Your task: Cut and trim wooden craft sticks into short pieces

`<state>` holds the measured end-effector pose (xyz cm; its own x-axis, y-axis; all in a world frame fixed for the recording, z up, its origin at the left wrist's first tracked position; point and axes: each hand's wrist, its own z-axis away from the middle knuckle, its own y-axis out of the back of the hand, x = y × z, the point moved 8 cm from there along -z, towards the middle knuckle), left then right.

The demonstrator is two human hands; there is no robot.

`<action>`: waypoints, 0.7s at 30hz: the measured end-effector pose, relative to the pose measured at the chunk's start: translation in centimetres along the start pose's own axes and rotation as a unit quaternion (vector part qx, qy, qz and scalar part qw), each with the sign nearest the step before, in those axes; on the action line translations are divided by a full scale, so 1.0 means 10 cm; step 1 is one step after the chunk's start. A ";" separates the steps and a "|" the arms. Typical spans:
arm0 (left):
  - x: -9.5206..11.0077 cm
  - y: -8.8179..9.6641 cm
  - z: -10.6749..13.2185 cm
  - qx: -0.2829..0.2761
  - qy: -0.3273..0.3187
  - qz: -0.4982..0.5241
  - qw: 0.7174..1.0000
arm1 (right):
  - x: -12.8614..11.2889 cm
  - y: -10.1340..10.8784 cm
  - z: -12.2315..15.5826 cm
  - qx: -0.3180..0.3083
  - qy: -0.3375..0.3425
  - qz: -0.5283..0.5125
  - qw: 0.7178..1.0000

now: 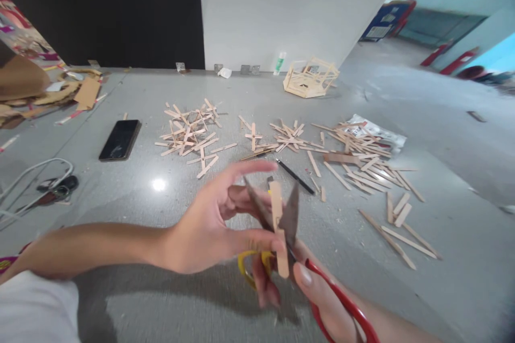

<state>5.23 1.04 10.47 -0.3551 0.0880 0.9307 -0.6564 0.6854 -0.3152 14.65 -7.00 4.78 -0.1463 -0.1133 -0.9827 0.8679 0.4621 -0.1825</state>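
Note:
My left hand (217, 225) pinches a flat wooden craft stick (283, 262) between its thumb and fingers and holds it nearly upright above the floor. In my right hand (322, 295) is a pair of scissors (290, 214) with red and yellow handles. Its blades are spread apart, with the stick between them. Part of the stick and the blade pivot are hidden by my left thumb. A small piece of wood shows at the upper end of the stick. Just beyond my hands a black pen (295, 176) lies on the floor.
Loose craft sticks (370, 171) lie at the right, with a plastic packet (388, 136). Joined stick crosses (187, 134) are piled left of centre. A stick frame (311, 79) and glue tube (279, 63) stand by the wall. A phone (119, 140) and cable (60, 163) are at left.

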 end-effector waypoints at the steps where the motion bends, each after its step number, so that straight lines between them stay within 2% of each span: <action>1: 0.03 0.05 0.01 0.037 0.014 -0.039 0.998 | -0.01 0.07 0.01 0.025 0.027 0.008 0.999; 2: 0.05 0.09 0.02 0.067 0.029 -0.088 0.993 | -0.03 0.13 0.02 0.056 0.053 0.021 0.997; 3: 0.05 0.09 0.03 0.066 0.060 -0.131 0.987 | -0.05 0.18 0.02 0.077 0.072 0.041 0.994; 4: 0.01 0.04 0.04 0.035 0.097 -0.153 0.983 | -0.08 0.20 0.01 0.086 0.082 0.066 0.991; 6: -0.10 -0.09 0.09 -0.051 0.169 -0.144 0.974 | -0.14 0.16 -0.04 0.065 0.081 0.118 0.988; 8: -0.15 -0.18 0.14 -0.102 0.196 -0.121 0.968 | -0.23 0.10 -0.10 0.042 0.082 0.157 0.983; 10: -0.13 -0.17 0.14 -0.103 0.170 -0.149 0.969 | -0.31 0.10 -0.12 0.045 0.090 0.182 0.978; 16: 0.15 -0.12 0.10 -0.055 -0.004 -0.256 0.965 | -0.30 0.29 -0.01 0.147 0.083 0.278 0.946; 21: 0.20 -0.09 0.11 -0.025 -0.048 -0.289 0.956 | -0.44 0.32 -0.01 0.180 0.111 0.342 0.915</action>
<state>4.36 -0.22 12.40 -0.0034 -0.3818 0.9243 -0.7302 0.6324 0.2585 18.02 -4.97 8.54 0.4325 0.2945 -0.8522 0.8864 0.0340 0.4616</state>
